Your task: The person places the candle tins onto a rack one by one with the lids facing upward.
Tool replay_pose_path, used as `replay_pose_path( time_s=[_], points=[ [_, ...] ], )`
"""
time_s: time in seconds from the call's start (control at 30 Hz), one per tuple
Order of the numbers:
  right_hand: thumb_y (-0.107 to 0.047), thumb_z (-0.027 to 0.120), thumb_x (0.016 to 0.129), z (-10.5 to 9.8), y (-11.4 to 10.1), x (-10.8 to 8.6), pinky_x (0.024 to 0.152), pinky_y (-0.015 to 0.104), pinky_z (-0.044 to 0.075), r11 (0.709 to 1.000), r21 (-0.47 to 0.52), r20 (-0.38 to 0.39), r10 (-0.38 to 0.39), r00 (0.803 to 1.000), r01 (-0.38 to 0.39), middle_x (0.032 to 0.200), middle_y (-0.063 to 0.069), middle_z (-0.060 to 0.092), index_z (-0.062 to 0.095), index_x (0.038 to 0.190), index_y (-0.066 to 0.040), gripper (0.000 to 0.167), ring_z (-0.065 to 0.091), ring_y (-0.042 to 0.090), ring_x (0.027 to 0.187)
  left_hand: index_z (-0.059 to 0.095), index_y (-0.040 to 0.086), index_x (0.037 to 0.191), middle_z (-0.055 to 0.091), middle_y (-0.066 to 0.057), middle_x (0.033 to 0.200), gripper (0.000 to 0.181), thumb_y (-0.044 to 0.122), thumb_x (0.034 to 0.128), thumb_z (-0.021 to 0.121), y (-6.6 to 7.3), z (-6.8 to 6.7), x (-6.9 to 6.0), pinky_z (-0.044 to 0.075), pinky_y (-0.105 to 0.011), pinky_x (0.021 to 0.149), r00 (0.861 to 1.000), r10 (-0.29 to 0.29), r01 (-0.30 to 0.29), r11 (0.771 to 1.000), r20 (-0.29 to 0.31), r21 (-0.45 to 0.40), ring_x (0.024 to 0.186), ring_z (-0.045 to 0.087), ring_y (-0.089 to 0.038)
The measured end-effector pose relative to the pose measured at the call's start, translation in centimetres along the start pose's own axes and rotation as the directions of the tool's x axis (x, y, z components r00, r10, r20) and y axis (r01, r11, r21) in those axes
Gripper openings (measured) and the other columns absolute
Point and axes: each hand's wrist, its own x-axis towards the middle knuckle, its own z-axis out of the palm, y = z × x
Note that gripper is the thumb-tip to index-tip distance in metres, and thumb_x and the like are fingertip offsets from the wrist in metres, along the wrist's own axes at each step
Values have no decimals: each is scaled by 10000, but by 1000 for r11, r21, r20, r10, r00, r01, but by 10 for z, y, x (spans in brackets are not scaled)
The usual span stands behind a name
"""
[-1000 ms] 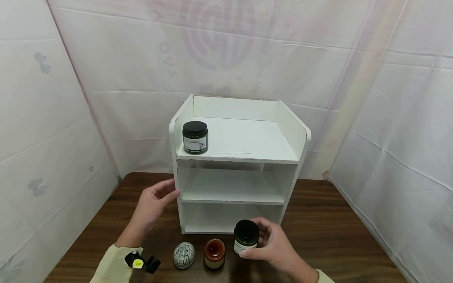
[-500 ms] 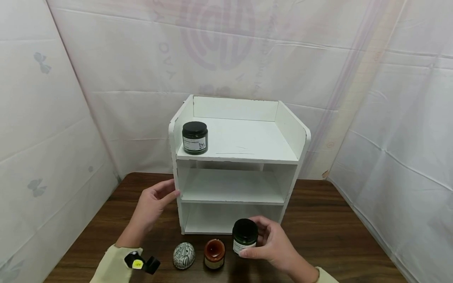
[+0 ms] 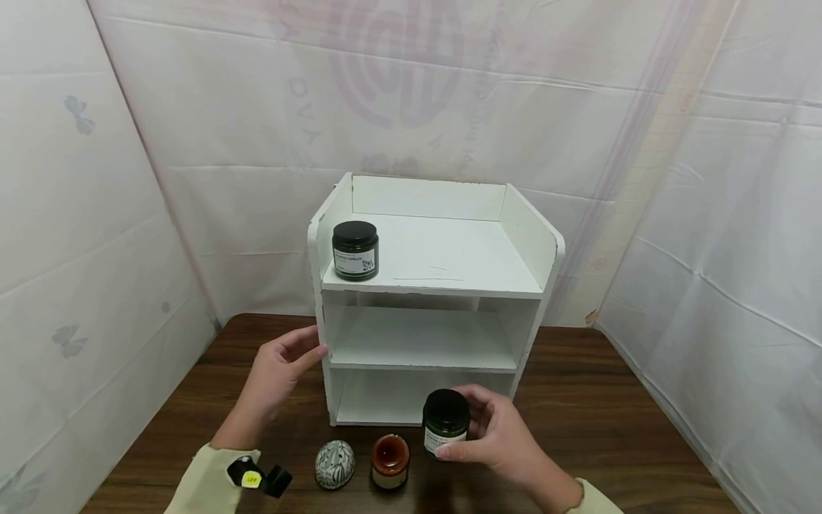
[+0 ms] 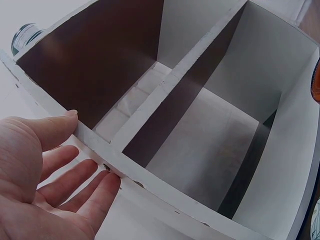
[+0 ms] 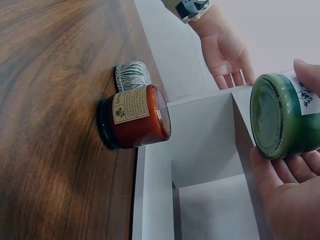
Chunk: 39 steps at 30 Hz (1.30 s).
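My right hand (image 3: 504,441) holds a green glass jar with a black lid (image 3: 446,415) in front of the shelf's lowest compartment; in the right wrist view the base of this green jar (image 5: 270,116) shows, thumb and fingers around it. My left hand (image 3: 272,371) rests against the left side panel of the white shelf (image 3: 432,368). In the left wrist view the left hand (image 4: 55,185) has its thumb at the panel's front edge and its fingers, loosely bent, along the outer face.
Another green jar with a black lid (image 3: 355,251) stands at the top shelf's front left. On the brown table (image 3: 597,428), before the shelf, are an amber jar (image 3: 389,462) and a patterned black-and-white rounded object (image 3: 335,465). White sheeting (image 3: 257,107) hangs behind and at both sides.
My right hand and the green jar in it have risen slightly in the head view. The left hand stays at the side panel.
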Motion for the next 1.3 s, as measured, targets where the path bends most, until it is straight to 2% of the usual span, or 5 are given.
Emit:
replay_pose_path(
  time_s=[0.2,0.5,0.73,1.0,1.3],
  points=[
    [-30,896,753,0,-6,2,892,288,591,1000,14,9,0,1000,0,1188,181,689,577,1272,95,622,715,160,1024,600,91,1420,649,-135,1373,565,377,953,739,-2,1,1,526,-176,895,1000,3,-3,1000,-7,-4,1102,628,-10],
    [-47,891,767,1,-15,5,883,297,595,1000,16,16,25,1000,-25,1188,121,701,575,1281,82,616,722,178,1019,595,89,1427,647,-137,1377,571,377,955,737,-1,0,0,527,-175,897,1000,3,-3,1000,-5,-10,1112,628,-19],
    [-53,897,761,1,-23,8,896,297,587,1000,-6,-1,-6,1000,6,1209,176,684,587,1285,60,620,712,182,1025,594,91,1429,644,-144,1384,563,361,956,738,2,0,-1,522,-171,898,1000,-7,7,1000,-2,-20,1107,626,-8],
    [-35,889,763,-4,-33,11,899,281,583,998,-3,-12,-68,998,68,1176,57,703,592,1284,74,609,700,141,1017,593,96,1432,640,-150,1393,548,335,960,738,4,1,-1,524,-168,892,1000,-8,8,999,-1,-37,1101,628,-11],
    [-15,882,759,-6,-40,13,896,284,583,997,-5,-31,-77,997,77,1166,34,714,597,1283,68,603,704,144,1019,592,98,1435,640,-152,1390,550,332,959,739,4,0,-1,526,-170,891,1000,-14,14,999,-2,-41,1093,629,-16]
  ],
)
